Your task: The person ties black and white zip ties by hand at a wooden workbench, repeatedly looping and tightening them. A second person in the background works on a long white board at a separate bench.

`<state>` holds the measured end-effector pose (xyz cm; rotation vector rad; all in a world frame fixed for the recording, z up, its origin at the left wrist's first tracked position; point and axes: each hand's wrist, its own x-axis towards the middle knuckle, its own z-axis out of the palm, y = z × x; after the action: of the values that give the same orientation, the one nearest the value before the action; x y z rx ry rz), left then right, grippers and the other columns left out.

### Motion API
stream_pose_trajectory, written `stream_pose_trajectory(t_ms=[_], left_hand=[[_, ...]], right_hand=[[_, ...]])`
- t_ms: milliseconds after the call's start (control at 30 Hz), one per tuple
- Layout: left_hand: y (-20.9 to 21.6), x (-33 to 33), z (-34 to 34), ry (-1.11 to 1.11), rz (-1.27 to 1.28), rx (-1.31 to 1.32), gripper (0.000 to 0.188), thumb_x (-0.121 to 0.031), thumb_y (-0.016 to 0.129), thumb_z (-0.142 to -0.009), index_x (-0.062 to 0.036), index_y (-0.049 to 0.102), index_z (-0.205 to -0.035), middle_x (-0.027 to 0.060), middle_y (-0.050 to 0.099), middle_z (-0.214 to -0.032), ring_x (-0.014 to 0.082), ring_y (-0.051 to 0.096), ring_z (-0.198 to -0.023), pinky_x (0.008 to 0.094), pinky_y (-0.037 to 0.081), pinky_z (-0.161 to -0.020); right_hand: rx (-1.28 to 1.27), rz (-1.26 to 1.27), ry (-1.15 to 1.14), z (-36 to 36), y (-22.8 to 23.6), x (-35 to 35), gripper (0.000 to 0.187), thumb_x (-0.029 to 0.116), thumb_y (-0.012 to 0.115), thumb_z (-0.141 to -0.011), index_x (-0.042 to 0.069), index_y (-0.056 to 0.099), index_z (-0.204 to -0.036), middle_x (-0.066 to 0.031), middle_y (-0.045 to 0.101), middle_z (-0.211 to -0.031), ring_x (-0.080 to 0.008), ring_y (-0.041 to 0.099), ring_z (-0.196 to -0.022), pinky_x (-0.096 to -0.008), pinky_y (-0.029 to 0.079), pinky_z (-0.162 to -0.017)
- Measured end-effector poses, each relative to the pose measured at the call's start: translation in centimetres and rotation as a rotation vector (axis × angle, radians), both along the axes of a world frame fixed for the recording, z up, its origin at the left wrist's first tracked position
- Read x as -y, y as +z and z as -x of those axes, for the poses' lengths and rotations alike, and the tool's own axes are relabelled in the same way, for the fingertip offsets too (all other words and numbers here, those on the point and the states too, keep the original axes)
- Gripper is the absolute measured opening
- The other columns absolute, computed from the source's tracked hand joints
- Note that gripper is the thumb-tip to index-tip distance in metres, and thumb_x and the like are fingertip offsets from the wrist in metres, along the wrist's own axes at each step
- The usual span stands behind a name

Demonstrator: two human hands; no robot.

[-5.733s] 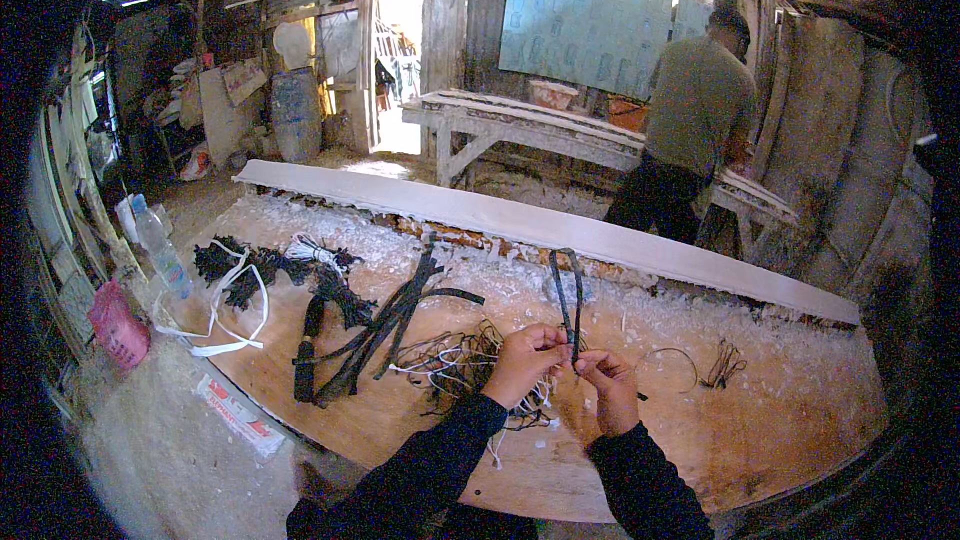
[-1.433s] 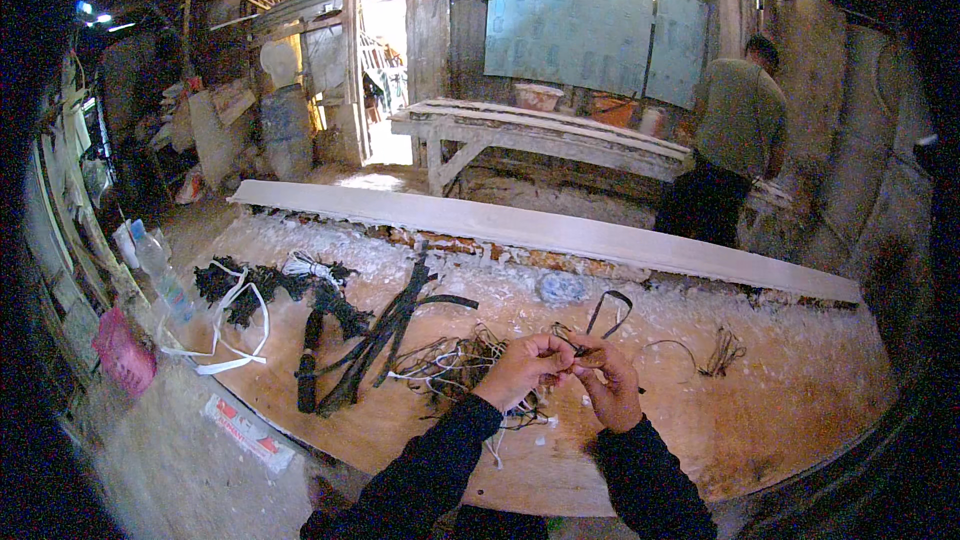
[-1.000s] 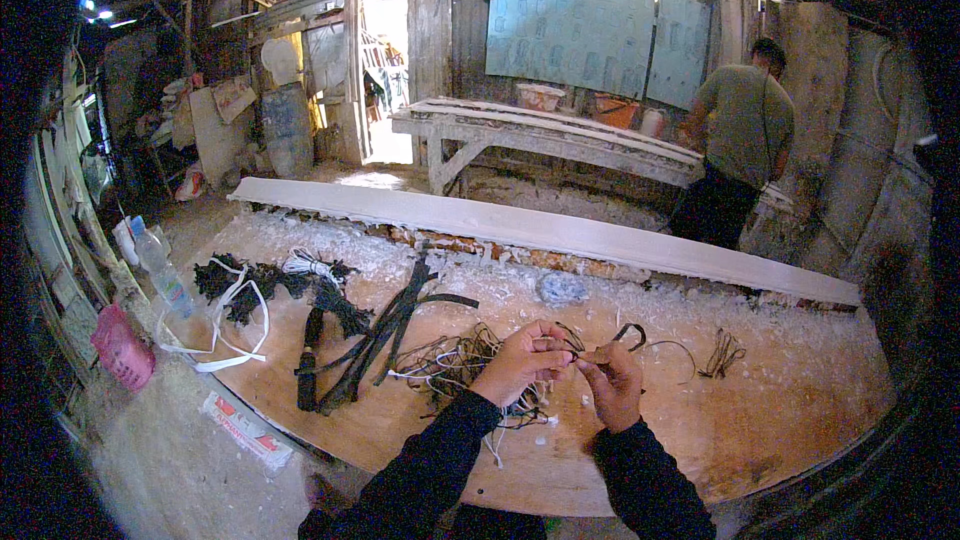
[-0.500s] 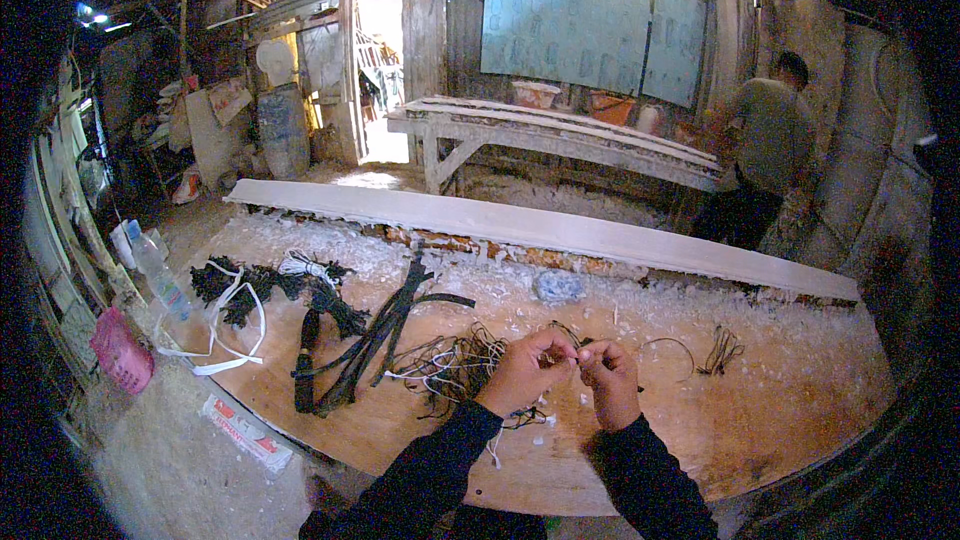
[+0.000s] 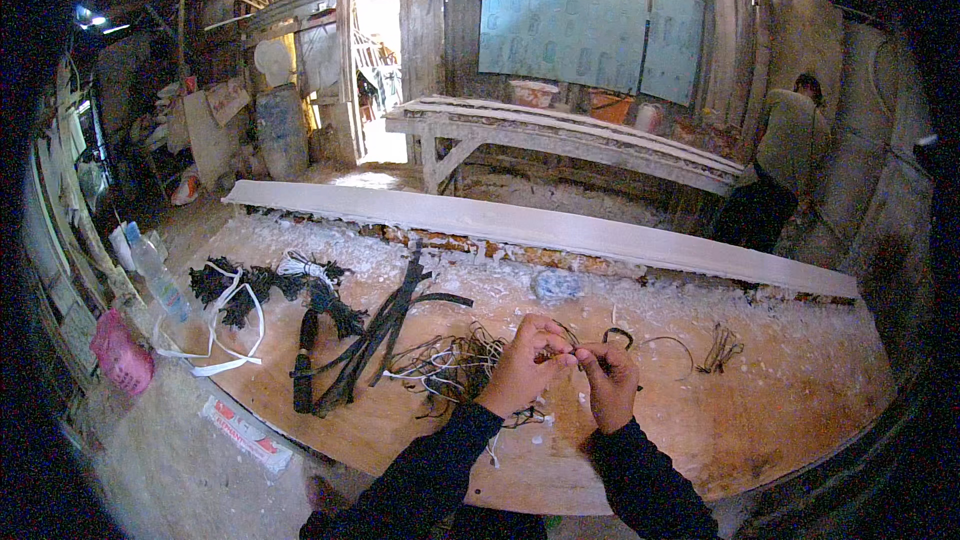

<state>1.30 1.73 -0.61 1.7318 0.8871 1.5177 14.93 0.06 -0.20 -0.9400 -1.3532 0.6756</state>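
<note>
Just above the wooden board [image 5: 560, 475], my left hand [image 5: 522, 368] and my right hand [image 5: 610, 385] meet fingertip to fingertip. Both are closed in a pinch on a thin dark cord [image 5: 622, 333], part of which curls up in a small loop by the right fingers. Exactly how it runs between the fingertips is too small to see. Beside my left wrist lies a tangle of thin dark and white cords [image 5: 445, 368]. A small bundle of thin cords [image 5: 720, 348] lies to the right of my right hand, and a bluish-white lump [image 5: 557, 287] sits beyond both hands.
Black strips [image 5: 375, 350], a dark handle-like piece [image 5: 305, 365] and a white strap [image 5: 225, 368] lie at left. A long white ledge [image 5: 540, 230] crosses behind. Left stand a clear bottle [image 5: 150, 262] and pink bag [image 5: 122, 352]. A person [image 5: 790, 155] bends by the far bench [image 5: 560, 130].
A dark loop of cord has come up beside my right fingers, and my fingertips have shifted slightly. The person at the back right has moved right and bent lower.
</note>
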Motion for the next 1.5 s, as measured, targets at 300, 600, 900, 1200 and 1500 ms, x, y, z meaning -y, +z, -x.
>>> stream_pose_trajectory(t_ms=[300, 600, 900, 1200, 1500], left_hand=[[0.5, 0.2, 0.5, -0.021, 0.082, -0.055, 0.017, -0.003, 0.059, -0.077, -0.001, 0.049, -0.09, 0.0104, 0.049, -0.107, 0.0188, 0.058, -0.086, 0.0285, 0.049, -0.07], [0.4, 0.5, -0.1, -0.025, -0.095, -0.061, 0.025, -0.005, 0.059, -0.077, -0.0031, 0.046, -0.098, 0.0108, 0.053, -0.101, 0.0226, 0.06, -0.08, 0.0301, 0.05, -0.066], [1.0, 1.5, -0.4, 0.088, -0.045, -0.188, 0.028, -0.006, 0.059, -0.077, -0.0037, 0.047, -0.102, 0.0102, 0.056, -0.093, 0.0204, 0.059, -0.081, 0.0289, 0.05, -0.065], [0.1, 0.6, -0.4, 0.209, -0.262, -0.189, 0.015, -0.011, 0.063, -0.075, -0.0018, 0.057, -0.086, 0.0085, 0.05, -0.096, 0.0218, 0.055, -0.087, 0.0288, 0.047, -0.072], [0.9, 1.1, -0.2, -0.124, 0.194, 0.136, 0.006, -0.004, 0.056, -0.08, -0.001, 0.057, -0.086, 0.0022, 0.056, -0.081, 0.0083, 0.054, -0.074, 0.0237, 0.05, -0.061]], right_hand=[[0.384, -0.247, -0.086, -0.8, 1.1, -0.3, 0.011, 0.003, 0.067, -0.068, 0.003, 0.064, -0.079, -0.0059, 0.054, -0.066, -0.0141, 0.051, -0.06, -0.0246, 0.039, -0.053], [0.389, -0.207, -0.119, -0.6, 0.8, 0.3, 0.007, 0.002, 0.063, -0.07, 0.001, 0.059, -0.076, -0.0067, 0.052, -0.066, -0.014, 0.05, -0.056, -0.0242, 0.039, -0.05], [0.426, -0.181, -0.085, -0.6, 0.7, 0.2, 0.005, 0.003, 0.058, -0.074, 0.002, 0.053, -0.075, -0.0052, 0.048, -0.067, -0.0126, 0.047, -0.06, -0.0242, 0.037, -0.053], [-0.127, 0.255, 0.365, -0.9, 0.3, -0.5, 0.003, 0.009, 0.051, -0.079, 0.008, 0.048, -0.08, 0.0025, 0.046, -0.071, -0.0083, 0.043, -0.063, -0.0225, 0.036, -0.059], [-0.562, 0.488, 0.725, -0.9, 1.7, 0.1, 0.008, 0.013, 0.054, -0.081, 0.006, 0.051, -0.084, 0.0, 0.052, -0.075, -0.0094, 0.049, -0.065, -0.0266, 0.044, -0.067]])
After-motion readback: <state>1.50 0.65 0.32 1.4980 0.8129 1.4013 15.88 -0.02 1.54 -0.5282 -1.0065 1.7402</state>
